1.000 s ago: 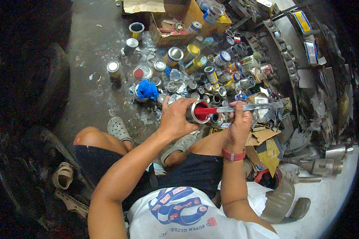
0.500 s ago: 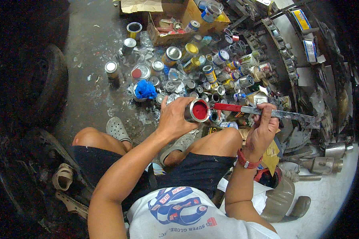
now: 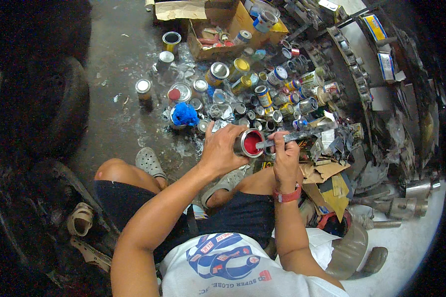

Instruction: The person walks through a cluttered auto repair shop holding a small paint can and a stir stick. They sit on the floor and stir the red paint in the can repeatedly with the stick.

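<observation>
My left hand [image 3: 222, 151] is wrapped round the side of a small open metal paint can [image 3: 240, 144], tilted so that its mouth faces me and to the right. Red paint [image 3: 252, 141] shows inside the can. From the right, my right hand [image 3: 286, 161] grips a flat, paint-smeared stirring stick [image 3: 307, 133] between thumb and fingers. One end of the stick dips into the can's mouth, its tip hidden there; the other end sticks out to the right, past my fingers.
Beyond my hands, a can topped with crumpled blue plastic [image 3: 185, 115] stands among several paint cans [image 3: 217, 74]. An open cardboard box [image 3: 203, 48] sits farther back. Flattened cardboard [image 3: 327, 173] lies by my right forearm, and a tyre [image 3: 67, 104] is at the left.
My right hand has moved left to the can. The stick's red-coated end, which was outside by the rim, is now down inside the can.
</observation>
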Action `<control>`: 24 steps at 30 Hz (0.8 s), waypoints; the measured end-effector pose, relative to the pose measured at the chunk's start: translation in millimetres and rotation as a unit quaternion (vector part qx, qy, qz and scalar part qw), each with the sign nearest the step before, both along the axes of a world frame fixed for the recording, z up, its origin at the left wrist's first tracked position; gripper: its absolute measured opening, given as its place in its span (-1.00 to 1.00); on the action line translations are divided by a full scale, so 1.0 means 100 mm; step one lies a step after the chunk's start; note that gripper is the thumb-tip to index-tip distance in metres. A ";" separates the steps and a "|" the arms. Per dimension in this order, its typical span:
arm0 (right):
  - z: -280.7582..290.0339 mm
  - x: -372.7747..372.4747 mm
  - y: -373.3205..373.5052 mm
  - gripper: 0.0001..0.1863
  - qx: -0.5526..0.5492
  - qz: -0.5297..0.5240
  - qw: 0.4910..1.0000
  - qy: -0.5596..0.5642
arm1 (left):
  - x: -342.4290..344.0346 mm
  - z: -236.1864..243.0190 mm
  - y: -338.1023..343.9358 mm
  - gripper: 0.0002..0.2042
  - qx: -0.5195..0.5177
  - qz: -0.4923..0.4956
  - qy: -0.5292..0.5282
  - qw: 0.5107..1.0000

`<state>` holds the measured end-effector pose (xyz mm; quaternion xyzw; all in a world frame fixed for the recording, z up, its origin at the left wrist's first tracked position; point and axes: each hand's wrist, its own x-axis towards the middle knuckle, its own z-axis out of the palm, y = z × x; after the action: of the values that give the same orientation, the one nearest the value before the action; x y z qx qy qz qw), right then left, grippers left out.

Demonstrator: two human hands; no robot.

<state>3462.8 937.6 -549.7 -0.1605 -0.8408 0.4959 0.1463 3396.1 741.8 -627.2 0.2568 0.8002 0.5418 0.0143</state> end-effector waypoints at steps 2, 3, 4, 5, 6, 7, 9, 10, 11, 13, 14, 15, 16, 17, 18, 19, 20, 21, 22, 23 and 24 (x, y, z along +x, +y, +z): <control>0.05 0.00 0.00 -0.66 -0.010 -0.011 1.000 -0.007 | 0.00 -0.02 -0.02 -0.13 -0.003 0.007 -0.001 1.000; 0.07 -0.02 -0.01 -0.67 -0.017 -0.015 0.999 0.026 | -0.01 -0.03 -0.03 -0.13 -0.003 0.010 0.002 1.000; 0.10 -0.04 -0.01 -0.67 -0.022 -0.022 0.998 0.060 | -0.01 -0.02 -0.02 -0.13 -0.002 0.011 0.004 1.000; 0.12 -0.04 -0.01 -0.67 -0.027 -0.029 0.995 0.093 | 0.00 -0.02 -0.02 -0.13 -0.003 0.010 0.004 1.000; 0.08 -0.02 0.04 -0.67 0.025 -0.023 0.998 0.049 | 0.01 -0.01 -0.03 -0.13 -0.003 0.010 0.004 1.000; 0.12 0.00 0.01 -0.67 0.035 0.004 0.999 0.024 | 0.00 -0.02 -0.03 -0.13 -0.004 0.011 0.005 1.000; 0.21 0.01 -0.12 -0.66 0.055 0.060 0.996 -0.026 | 0.00 -0.02 -0.02 -0.13 -0.008 0.009 0.007 1.000; 0.16 0.02 -0.15 -0.66 0.009 0.046 0.999 0.000 | 0.01 -0.01 -0.02 -0.14 -0.011 0.007 0.006 1.000; 0.14 0.02 -0.13 -0.66 0.020 0.031 0.999 0.004 | 0.01 -0.01 -0.02 -0.14 -0.008 0.007 0.005 1.000; 0.12 -0.01 -0.09 -0.65 0.041 0.003 0.999 0.013 | 0.01 -0.01 -0.01 -0.14 -0.002 0.008 0.004 1.000; 0.05 -0.05 -0.10 -0.63 0.079 0.001 0.996 0.029 | 0.01 -0.01 -0.02 -0.14 -0.006 0.006 0.003 1.000; 0.04 -0.04 -0.10 -0.63 0.056 0.009 0.998 0.027 | 0.01 -0.01 -0.02 -0.14 -0.011 0.005 0.003 1.000; 0.03 -0.03 -0.11 -0.62 0.032 0.016 0.999 0.026 | 0.00 -0.02 -0.03 -0.14 -0.017 0.003 0.002 1.000; 0.02 -0.03 -0.11 -0.62 0.008 0.023 0.999 0.024 | 0.00 -0.02 -0.04 -0.15 -0.017 0.002 0.000 1.000; -0.03 -0.04 -0.09 -0.60 0.017 0.014 0.999 0.041 | 0.01 -0.02 -0.04 -0.15 -0.017 0.000 -0.003 1.000; -0.08 -0.06 -0.05 -0.58 0.025 0.003 0.998 0.057 | 0.02 -0.02 -0.04 -0.15 -0.018 -0.002 -0.007 1.000; -0.11 -0.07 -0.01 -0.55 0.034 -0.008 0.997 0.074 | 0.02 -0.03 -0.03 -0.15 -0.019 0.000 -0.004 1.000; -0.13 -0.09 0.04 -0.52 0.054 0.007 0.998 0.035 | 0.00 -0.04 -0.02 -0.16 -0.020 0.001 -0.001 1.000; -0.13 -0.12 0.05 -0.49 0.070 0.021 0.997 -0.005 | 0.00 -0.07 -0.03 -0.16 -0.025 0.001 0.001 1.000; -0.15 -0.13 0.07 -0.45 0.082 0.031 0.995 -0.045 | 0.00 -0.10 -0.05 -0.16 -0.022 0.001 0.000 1.000; -0.19 -0.18 0.12 -0.33 0.076 0.059 0.993 -0.063 | 0.00 -0.13 -0.05 -0.16 -0.019 0.001 0.000 1.000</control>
<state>3445.1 949.1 -568.9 -0.1297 -0.8917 0.4270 0.0750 3396.2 736.9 -640.5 0.2555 0.8106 0.5266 0.0188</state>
